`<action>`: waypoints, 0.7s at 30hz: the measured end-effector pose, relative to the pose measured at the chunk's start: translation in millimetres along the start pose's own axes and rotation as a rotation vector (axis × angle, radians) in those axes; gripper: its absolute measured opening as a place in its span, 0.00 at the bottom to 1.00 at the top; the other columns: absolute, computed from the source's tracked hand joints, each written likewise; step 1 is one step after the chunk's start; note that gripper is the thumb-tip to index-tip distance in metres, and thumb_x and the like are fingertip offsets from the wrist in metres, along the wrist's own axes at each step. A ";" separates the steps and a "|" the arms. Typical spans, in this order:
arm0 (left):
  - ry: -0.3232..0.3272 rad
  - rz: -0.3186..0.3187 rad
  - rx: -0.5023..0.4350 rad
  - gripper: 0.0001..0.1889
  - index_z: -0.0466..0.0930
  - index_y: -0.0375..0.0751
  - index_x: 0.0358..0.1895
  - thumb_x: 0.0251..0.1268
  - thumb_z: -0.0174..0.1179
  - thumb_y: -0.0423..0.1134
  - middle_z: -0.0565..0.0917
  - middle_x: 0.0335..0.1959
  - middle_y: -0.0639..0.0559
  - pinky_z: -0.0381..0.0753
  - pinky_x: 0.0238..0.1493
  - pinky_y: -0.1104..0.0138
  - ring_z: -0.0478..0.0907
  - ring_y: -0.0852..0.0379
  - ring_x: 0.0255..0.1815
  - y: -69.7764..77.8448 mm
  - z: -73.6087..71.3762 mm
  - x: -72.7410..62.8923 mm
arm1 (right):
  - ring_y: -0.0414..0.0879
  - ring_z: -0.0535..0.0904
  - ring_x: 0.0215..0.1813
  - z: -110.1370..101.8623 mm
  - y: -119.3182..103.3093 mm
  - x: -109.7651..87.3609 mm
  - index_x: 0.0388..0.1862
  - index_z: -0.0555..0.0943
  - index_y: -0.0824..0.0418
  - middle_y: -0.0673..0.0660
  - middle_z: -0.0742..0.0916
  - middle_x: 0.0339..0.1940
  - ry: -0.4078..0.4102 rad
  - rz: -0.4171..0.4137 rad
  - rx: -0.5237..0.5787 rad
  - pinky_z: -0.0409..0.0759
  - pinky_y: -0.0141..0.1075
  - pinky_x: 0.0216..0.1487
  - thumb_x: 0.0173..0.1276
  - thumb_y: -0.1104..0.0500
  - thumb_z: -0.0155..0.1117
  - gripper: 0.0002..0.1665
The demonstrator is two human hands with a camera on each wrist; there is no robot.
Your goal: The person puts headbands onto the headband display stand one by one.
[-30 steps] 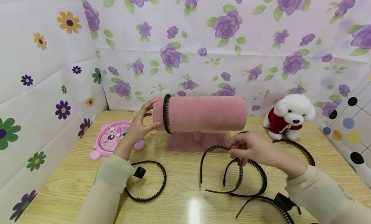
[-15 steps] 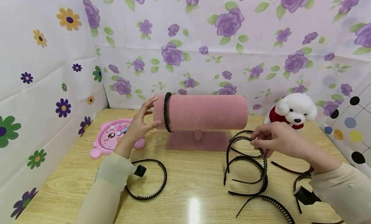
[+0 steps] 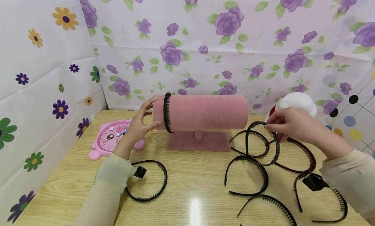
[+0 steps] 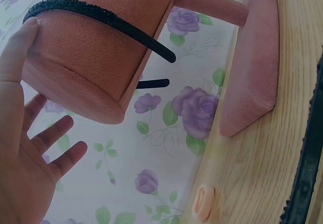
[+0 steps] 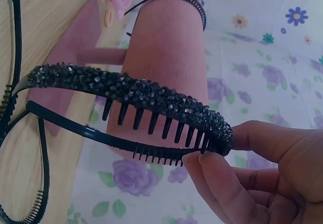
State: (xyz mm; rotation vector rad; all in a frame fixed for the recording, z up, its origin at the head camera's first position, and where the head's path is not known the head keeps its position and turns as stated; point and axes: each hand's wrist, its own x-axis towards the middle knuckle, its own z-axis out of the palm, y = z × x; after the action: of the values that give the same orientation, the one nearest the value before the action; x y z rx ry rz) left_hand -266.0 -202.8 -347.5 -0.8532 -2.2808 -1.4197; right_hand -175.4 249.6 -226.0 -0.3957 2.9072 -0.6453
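A pink plush headband stand (image 3: 205, 112) holds one black toothed headband (image 3: 166, 112) near its left end. My left hand (image 3: 139, 123) touches that end, its thumb at the front and its fingers spread; the left wrist view shows the thumb tip beside the headband, several fingertips apart from the roll. Right of the stand, my right hand (image 3: 293, 123) pinches another headband between thumb and fingers. In the right wrist view this headband (image 5: 126, 90) is black, crusted with dark glittering stones and toothed inside, in front of the roll's right end.
Several headbands lie on the wooden table, including a black one (image 3: 165, 179) at left, a black one (image 3: 265, 177) at right and a dark red one (image 3: 312, 157). A pink clock (image 3: 109, 139) lies at left. A white plush dog (image 3: 297, 100) sits partly behind my right hand.
My right hand has moved right and away from me with the pinched headband, from in front of the stand's base to before the plush dog. The left hand keeps its place on the stand.
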 end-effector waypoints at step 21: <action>0.001 -0.008 -0.004 0.42 0.55 0.50 0.74 0.58 0.64 0.26 0.57 0.77 0.53 0.66 0.66 0.47 0.59 0.44 0.73 2.2 1.4 -0.8 | 0.42 0.83 0.24 -24.1 -3.9 29.0 0.48 0.82 0.63 0.58 0.90 0.34 0.153 0.007 -0.145 0.82 0.47 0.35 0.70 0.50 0.59 0.19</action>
State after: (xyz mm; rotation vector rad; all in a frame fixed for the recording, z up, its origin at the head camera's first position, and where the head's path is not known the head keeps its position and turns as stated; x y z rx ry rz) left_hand -263.9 -201.1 -347.1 -0.8453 -2.2845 -1.4277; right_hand -206.8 247.5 -204.9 -0.3669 3.1110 -0.4859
